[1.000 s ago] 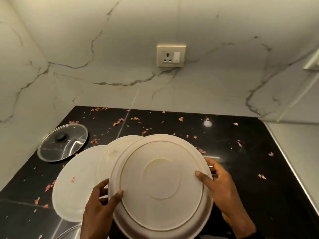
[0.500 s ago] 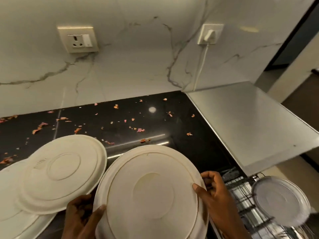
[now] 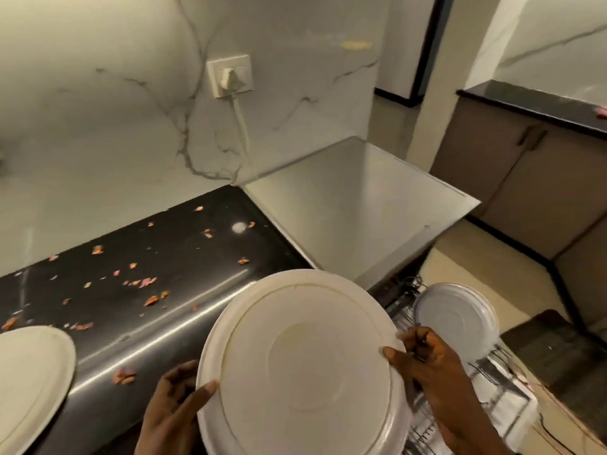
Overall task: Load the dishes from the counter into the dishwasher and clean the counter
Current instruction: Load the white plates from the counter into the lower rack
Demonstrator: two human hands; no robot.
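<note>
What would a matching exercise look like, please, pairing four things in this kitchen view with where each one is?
Things:
1 large cream plate
2 grey plate
3 second cream plate
4 white plug

Places:
a in the wall socket
b lying on the black counter
c gripped by the left hand and right hand
d standing in the dishwasher rack

Pairs: 1-c, 2-d, 3-b, 4-a.

A home kitchen: black counter (image 3: pixel 184 264), marble backsplash (image 3: pixel 98 126), wall socket (image 3: pixel 230 75), open dishwasher rack (image 3: pixel 486 382).
</note>
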